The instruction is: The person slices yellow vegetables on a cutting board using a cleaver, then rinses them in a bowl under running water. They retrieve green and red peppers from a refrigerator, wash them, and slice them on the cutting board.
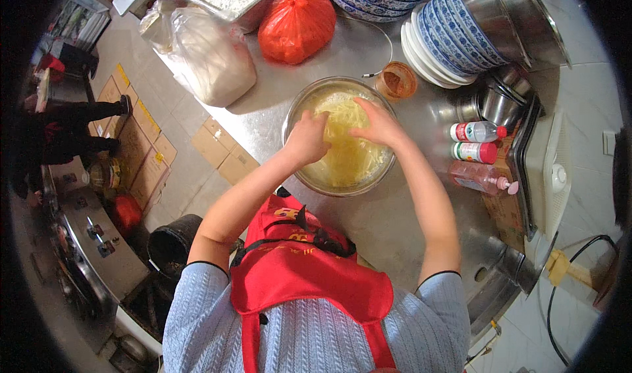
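Observation:
A round stainless steel bowl (340,191) stands on the metal worktop in front of me, with yellowish liquid and a clump of pale yellow, shredded-looking food (345,121) in it. My left hand (310,137) reaches over the bowl's left side, fingers bent down at the food. From the right, my right hand (376,122) comes in with thumb and fingers spread around the clump's edge. Some fingertips touch the food or liquid; whether either hand grips any of it cannot be told.
A jar of red-brown seasoning (396,80) stands close behind the bowl at right. Farther back are a knotted red bag (296,27), a clear bag of dough-like content (212,62) and stacked patterned bowls (456,32). Bottles (474,132) lie at right. Another person stands far left.

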A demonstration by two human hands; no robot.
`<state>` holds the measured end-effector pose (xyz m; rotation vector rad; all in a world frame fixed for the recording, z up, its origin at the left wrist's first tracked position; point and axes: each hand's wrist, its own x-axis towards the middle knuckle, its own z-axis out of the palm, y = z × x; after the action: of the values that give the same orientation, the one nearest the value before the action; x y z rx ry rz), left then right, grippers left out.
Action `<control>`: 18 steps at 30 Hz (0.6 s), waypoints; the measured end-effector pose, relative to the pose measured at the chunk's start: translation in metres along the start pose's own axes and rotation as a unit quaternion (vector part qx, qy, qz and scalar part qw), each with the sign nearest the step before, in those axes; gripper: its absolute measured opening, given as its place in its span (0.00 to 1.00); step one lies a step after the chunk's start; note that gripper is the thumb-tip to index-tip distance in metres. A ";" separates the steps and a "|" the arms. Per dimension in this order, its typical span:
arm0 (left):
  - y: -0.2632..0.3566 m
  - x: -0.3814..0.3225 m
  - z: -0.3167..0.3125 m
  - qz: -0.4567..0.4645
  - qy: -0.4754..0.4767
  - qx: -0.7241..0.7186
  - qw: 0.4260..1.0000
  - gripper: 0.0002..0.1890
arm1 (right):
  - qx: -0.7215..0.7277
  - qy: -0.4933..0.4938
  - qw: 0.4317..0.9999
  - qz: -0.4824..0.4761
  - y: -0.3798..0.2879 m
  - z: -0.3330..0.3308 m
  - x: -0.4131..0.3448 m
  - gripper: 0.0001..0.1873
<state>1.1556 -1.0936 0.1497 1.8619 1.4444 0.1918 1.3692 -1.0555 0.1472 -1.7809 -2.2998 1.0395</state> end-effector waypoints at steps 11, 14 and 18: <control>-0.023 -0.006 0.023 0.052 0.092 -0.108 0.988 0.31 | -0.158 -0.152 0.976 -0.002 -0.047 0.033 0.029 0.29; -0.025 -0.013 0.024 0.073 0.085 -0.069 0.991 0.31 | -0.230 -0.058 0.967 -0.089 -0.033 0.046 -0.029 0.24; -0.024 -0.021 0.029 0.092 0.057 -0.005 0.994 0.32 | -0.311 -0.100 0.941 -0.083 -0.031 0.045 -0.073 0.22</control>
<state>1.1451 -1.1237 0.1210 2.0047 1.3416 0.3994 1.3482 -1.1436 0.1547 -1.6487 -3.0984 0.5098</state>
